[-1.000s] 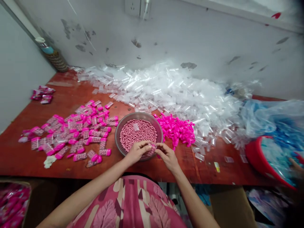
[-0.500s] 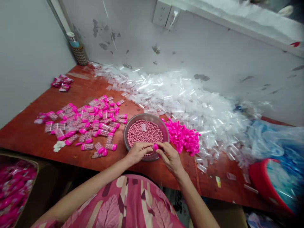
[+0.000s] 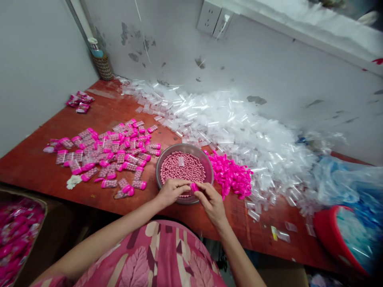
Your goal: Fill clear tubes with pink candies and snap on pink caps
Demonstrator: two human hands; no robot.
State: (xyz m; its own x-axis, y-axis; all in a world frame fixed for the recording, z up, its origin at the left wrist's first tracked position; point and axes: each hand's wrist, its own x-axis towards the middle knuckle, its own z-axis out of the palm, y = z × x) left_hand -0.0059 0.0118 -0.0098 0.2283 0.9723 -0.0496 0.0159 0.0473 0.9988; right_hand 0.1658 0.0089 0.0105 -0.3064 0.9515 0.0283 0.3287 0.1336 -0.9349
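Over the near rim of a metal bowl point(image 3: 158, 175), both my hands meet at a small bright pink cap point(image 3: 194, 187). My right hand point(image 3: 212, 201) pinches the cap between thumb and fingers. From the other side my left hand point(image 3: 172, 192) is closed, its fingertips pointing at the cap; whatever it grips is hidden by the fingers. Small pink beads point(image 3: 187, 169) fill the bowl, and one clear plastic container point(image 3: 181, 161) lies on top of them. Right of the bowl is a heap of loose pink caps point(image 3: 235, 175).
Bead-filled, pink-capped containers point(image 3: 113, 149) spread over the red table point(image 3: 104, 109) on the left. Empty clear containers point(image 3: 224, 119) are piled along the wall. A red bucket point(image 3: 327, 227) stands at right; a box of pink packets point(image 3: 19, 235) sits lower left.
My hands have shifted slightly left with the pink cap, which has turned between the fingers. A clear container now lies beside the yellow slip at right. The view has tilted a little.
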